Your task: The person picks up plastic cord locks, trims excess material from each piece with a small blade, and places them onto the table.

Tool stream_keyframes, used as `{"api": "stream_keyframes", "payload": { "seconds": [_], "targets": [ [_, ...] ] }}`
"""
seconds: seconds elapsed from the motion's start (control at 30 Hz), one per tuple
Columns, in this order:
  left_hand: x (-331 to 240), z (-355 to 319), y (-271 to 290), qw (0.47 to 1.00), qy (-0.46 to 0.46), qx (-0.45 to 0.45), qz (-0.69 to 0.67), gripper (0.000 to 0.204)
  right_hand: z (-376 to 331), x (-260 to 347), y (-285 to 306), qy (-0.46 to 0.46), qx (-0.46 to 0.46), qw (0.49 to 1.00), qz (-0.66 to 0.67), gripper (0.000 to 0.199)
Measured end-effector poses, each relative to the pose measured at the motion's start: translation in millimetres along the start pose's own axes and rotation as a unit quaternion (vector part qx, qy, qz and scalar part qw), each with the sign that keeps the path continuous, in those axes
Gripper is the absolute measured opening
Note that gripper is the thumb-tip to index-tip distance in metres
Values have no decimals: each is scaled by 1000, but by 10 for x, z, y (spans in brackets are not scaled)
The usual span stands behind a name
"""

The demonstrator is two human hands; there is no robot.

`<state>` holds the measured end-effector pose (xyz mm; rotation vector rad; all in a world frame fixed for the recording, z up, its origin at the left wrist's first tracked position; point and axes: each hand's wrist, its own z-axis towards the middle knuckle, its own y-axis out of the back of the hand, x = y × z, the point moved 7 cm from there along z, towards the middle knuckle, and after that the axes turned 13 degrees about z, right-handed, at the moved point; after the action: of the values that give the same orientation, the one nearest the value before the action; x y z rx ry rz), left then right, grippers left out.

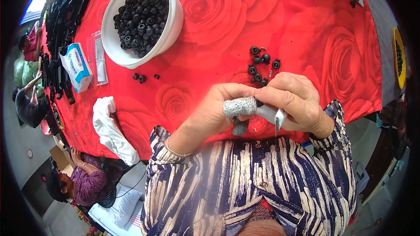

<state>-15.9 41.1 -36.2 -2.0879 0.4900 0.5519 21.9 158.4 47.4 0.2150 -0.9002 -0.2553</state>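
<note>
My two hands meet over the near edge of the red table. My left hand [205, 111] is closed, its fingertips pinching a small black round part [259, 103] that is mostly hidden behind the fingers. Grey knitted covers [239, 106] wrap some of its fingers. Curled close against it, my right hand [299, 102] grips a slim pale tool with a pointed, blade-like end [278, 122]; its other end is hidden in the palm. Just beyond the hands lies a loose group of round black hollow parts [266, 58].
A white tub [176, 30] full of similar black parts stands at the far left. Nearby lie a blue-white box [78, 67], a clear packet [100, 61], a white cloth [109, 131] and a few loose parts [142, 78]. Long black pieces line the left edge. Other people [89, 177] sit there.
</note>
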Motion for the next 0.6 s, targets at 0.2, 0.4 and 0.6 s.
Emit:
{"api": "stream_keyframes", "payload": {
  "seconds": [0.2,0.4,0.6],
  "targets": [
    [-64,-31,-50,999,-37,33,-19,21,-7,17,-5,12,-2,1000,8,35],
    [-122,-48,-51,996,-67,2,55,20,-7,81,12,59,0,998,-35,37],
    [-189,-37,-53,986,-125,-20,112,19,-27,59,-1,61,-4,997,-51,34]
  ]
}}
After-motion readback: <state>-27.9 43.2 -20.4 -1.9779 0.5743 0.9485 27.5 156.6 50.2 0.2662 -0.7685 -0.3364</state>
